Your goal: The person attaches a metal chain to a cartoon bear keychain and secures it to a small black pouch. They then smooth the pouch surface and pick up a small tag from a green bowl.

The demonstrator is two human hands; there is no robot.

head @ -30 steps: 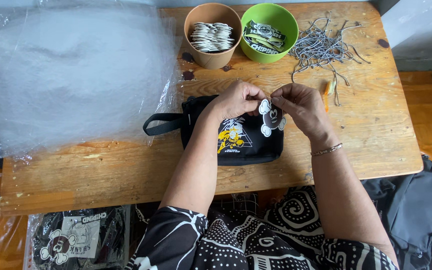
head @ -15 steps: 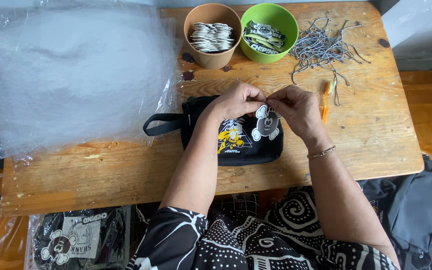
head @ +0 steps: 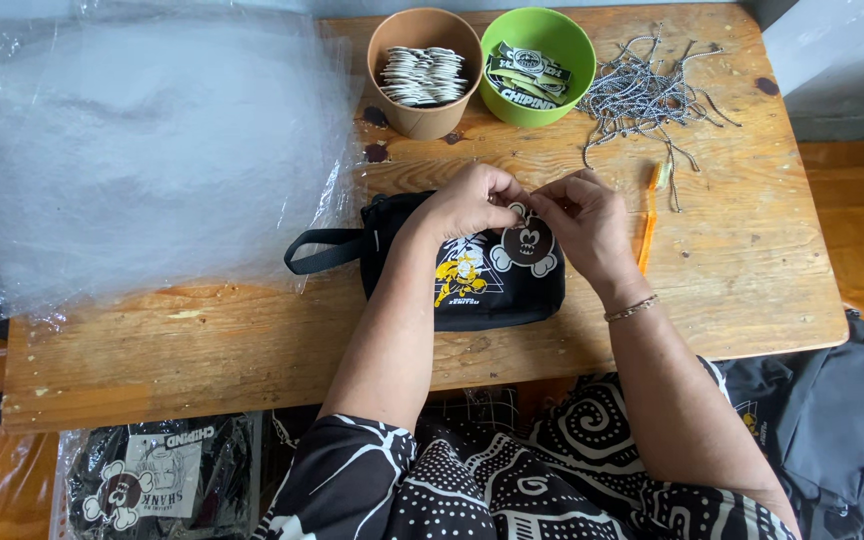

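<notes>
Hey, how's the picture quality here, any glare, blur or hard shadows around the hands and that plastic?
Head view: soft, even daylight with only faint shadows under the left hand and right hand; whitish glare on the clear plastic bags, which veil the wooden table beneath; the black pouch and the skull-shaped tag look sharp, no motion blur.

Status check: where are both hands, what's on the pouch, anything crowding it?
Left hand and right hand pinch the cut-out tag together over the black pouch. Pouch flat on table. Orange tool beside right hand.
</notes>
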